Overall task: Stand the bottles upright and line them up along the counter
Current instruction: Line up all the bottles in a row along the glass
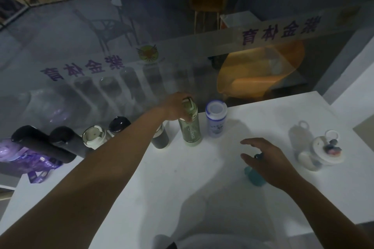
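Item: green bottle [191,127], upright in the row by the glass on the white counter [202,188], beside the blue-capped bottle [215,121]; left hand [176,107] clasped its neck. Right hand [269,159] spread, fingers unclosed, over the teal bottle [255,176] (apparently lying flat). Step judged: placing. Next called for gripping and standing the teal one

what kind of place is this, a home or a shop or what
Probably a sports shop or gym front counter, not a home: a white counter set against a glass partition bearing purple Chinese lettering, with orange chairs beyond it.
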Action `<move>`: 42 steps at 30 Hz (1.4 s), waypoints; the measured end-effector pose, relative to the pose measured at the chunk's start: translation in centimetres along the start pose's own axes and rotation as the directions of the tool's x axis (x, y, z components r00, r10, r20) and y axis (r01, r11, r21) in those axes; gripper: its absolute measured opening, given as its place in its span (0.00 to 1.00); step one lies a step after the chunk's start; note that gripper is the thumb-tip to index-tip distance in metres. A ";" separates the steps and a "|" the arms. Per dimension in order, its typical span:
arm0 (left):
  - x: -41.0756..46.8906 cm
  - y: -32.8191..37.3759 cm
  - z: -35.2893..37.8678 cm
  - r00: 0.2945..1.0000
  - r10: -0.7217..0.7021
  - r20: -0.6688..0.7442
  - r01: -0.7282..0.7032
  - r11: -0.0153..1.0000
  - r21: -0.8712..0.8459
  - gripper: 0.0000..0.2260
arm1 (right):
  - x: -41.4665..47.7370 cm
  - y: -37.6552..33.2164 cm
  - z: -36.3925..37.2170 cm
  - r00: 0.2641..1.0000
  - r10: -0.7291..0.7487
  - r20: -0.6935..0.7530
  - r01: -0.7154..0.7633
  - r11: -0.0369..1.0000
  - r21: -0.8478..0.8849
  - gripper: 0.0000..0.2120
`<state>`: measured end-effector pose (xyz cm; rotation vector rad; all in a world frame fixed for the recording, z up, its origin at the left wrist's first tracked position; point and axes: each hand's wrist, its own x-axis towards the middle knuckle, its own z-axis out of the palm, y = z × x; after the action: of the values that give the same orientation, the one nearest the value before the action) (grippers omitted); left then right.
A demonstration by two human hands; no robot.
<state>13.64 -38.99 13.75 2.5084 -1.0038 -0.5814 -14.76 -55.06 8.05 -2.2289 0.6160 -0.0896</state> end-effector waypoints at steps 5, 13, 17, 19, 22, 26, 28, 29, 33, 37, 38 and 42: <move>0.1 0.0 0.0 1.000 0.008 0.006 -0.008 1.000 0.018 0.33 | 0.1 0.2 0.0 1.000 0.004 0.026 -0.005 1.000 0.002 0.14; -0.2 -0.4 0.1 0.999 -0.009 0.046 0.010 1.000 -0.008 0.37 | 1.8 -1.0 -0.3 0.996 -0.012 0.094 0.016 0.999 -0.042 0.19; -1.7 -0.6 -0.2 1.000 -0.024 0.001 0.024 0.997 -0.070 0.42 | 5.1 -3.1 -0.4 0.986 -0.040 0.159 0.066 0.985 -0.160 0.28; -3.7 -0.3 0.4 0.989 0.005 -0.149 -0.026 0.990 -0.137 0.40 | 7.9 -3.8 0.0 0.983 -0.083 0.165 0.110 0.981 -0.162 0.34; -8.1 -0.1 3.7 0.888 -0.010 -0.460 -0.131 0.953 -0.272 0.35 | 12.6 -4.0 1.3 0.982 -0.110 0.153 0.138 0.972 -0.192 0.43; -12.8 -1.8 11.9 0.821 -0.177 -0.543 -0.010 0.946 -0.324 0.34 | 17.5 -4.4 2.8 0.968 -0.070 0.239 0.140 0.947 -0.288 0.47; -14.5 -3.1 15.9 0.855 -0.289 -0.430 0.157 0.936 -0.315 0.36 | 18.5 -4.2 3.3 0.967 -0.066 0.248 0.138 0.948 -0.287 0.44; -15.2 -3.7 17.7 0.870 -0.355 -0.343 0.252 0.917 -0.310 0.37 | 18.8 -4.1 3.4 0.967 -0.069 0.246 0.137 0.953 -0.271 0.43; -17.9 -5.4 22.8 0.859 -0.511 -0.029 0.504 0.854 -0.129 0.42 | 19.0 -3.6 3.4 0.968 -0.109 0.224 0.165 0.954 -0.250 0.42; -18.9 -5.5 24.8 0.836 -0.544 0.078 0.548 0.836 -0.039 0.41 | 18.7 -2.7 2.9 0.968 -0.117 0.221 0.170 0.956 -0.238 0.38; -18.9 -5.4 25.1 0.833 -0.547 0.085 0.552 0.833 -0.041 0.41 | 18.6 -2.5 2.8 0.968 -0.119 0.221 0.171 0.957 -0.234 0.38; -18.3 -4.7 25.7 0.836 -0.539 0.104 0.546 0.836 -0.057 0.40 | 18.3 -1.7 2.7 0.966 -0.126 0.226 0.174 0.964 -0.204 0.38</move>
<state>-8.73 -27.55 -5.92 2.7039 -0.2542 -0.8742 2.73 -60.64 4.99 -2.4592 0.3532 0.1446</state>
